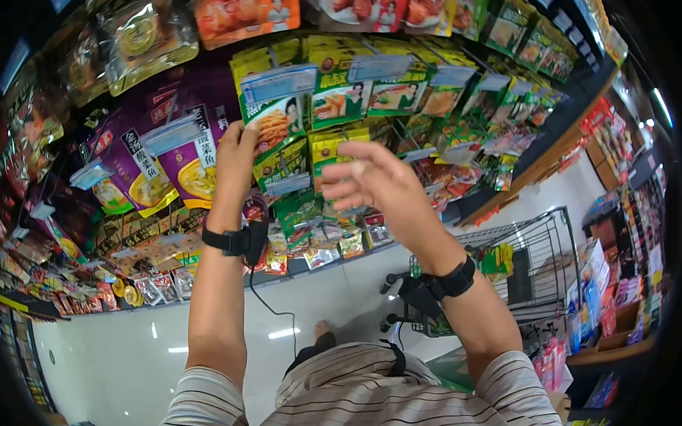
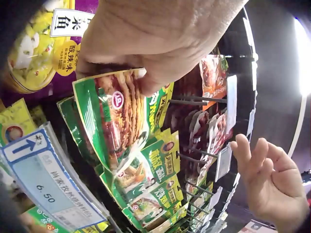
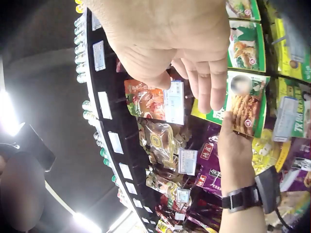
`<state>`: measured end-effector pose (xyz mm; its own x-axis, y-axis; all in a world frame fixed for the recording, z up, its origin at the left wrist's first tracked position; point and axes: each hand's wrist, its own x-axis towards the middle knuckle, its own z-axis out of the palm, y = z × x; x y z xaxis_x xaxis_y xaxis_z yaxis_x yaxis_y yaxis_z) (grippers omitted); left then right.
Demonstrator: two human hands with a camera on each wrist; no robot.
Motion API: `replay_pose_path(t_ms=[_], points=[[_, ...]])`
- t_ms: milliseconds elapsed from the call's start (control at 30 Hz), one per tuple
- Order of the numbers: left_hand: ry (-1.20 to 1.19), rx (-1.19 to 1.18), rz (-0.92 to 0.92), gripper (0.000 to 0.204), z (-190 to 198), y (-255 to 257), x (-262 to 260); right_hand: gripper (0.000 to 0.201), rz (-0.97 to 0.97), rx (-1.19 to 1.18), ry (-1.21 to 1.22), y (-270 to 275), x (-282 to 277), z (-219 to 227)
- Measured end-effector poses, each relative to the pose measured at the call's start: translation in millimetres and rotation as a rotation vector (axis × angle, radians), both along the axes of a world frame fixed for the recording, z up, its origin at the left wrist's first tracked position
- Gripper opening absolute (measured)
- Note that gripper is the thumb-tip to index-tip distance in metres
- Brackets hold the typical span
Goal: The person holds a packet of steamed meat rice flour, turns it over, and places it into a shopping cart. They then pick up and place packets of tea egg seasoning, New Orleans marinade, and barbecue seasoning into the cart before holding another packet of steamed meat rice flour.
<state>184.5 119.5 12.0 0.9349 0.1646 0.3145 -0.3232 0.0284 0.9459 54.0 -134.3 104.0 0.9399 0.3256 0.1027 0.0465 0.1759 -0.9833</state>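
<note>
At the far left of the shelf we saw at least two glossy purple plastic pouches with yellow bowls printed on them [image 1: 188,170], hung face outward, presumably so that their fronts could be read from the aisle. Just to their right was the one bare left hand [image 1: 236,149], with a black strap [image 1: 235,243] round its wrist. We found it grasping a single flat green-and-yellow plastic packet printed with browned meat [image 1: 275,128], pinched at the edge, the thumb on the printed front; we judged that such a hold kept the thin, limp packet steady and most of its face uncovered. That packet was at the front of the rack, directly below a pale blue-and-white price tag in clear plastic [image 1: 278,83], likely set there to match price to goods. Whether it hung free of its hook we could not tell.

Farther right we counted at least three similar green-and-yellow packets [image 1: 341,104] along the same row, hung in overlapping stacks, probably to save room; those behind were too crowded to count. In front of the rack we saw the one right hand [image 1: 380,180], released and holding nothing, its fingers loosely extended, with a second black strap [image 1: 455,281] at the wrist. At the right stood one black wire shopping cart [image 1: 569,243], with at least one green-and-yellow package [image 1: 497,261] inside.
</note>
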Motion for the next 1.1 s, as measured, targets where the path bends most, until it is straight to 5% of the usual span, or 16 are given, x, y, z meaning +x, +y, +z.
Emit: replay_pose_path(t_ms=[333,467,533,667,900,1100], points=[[0.123,0.268,0.083,0.043,-3.3,-6.1,-15.8,0.039,-0.126,0.083,0.303,-81.9,-68.1,-93.0],[-0.277,0.538,0.402,0.05,-29.0,1.9,-13.5,0.038,-0.199,0.109,0.372,-109.5,-92.1,-112.6],[-0.09,0.38,0.271,0.048,-3.7,-8.3,-51.8,0.039,-0.276,0.114,0.403,-132.3,-108.9,-123.5],[-0.076,0.271,0.199,0.034,-12.3,-62.5,-104.3,0.039,-0.356,0.066,0.454,-165.9,-137.7,-131.9],[0.337,0.317,-0.484,0.03,-111.5,-158.3,-161.5,0.037,-0.316,-0.082,0.662,-190.7,-185.2,-152.8],[0.563,0.454,-0.78,0.03,-124.1,-210.2,-196.4,0.038,-0.383,-0.088,0.672,-246.4,-208.4,-180.1]])
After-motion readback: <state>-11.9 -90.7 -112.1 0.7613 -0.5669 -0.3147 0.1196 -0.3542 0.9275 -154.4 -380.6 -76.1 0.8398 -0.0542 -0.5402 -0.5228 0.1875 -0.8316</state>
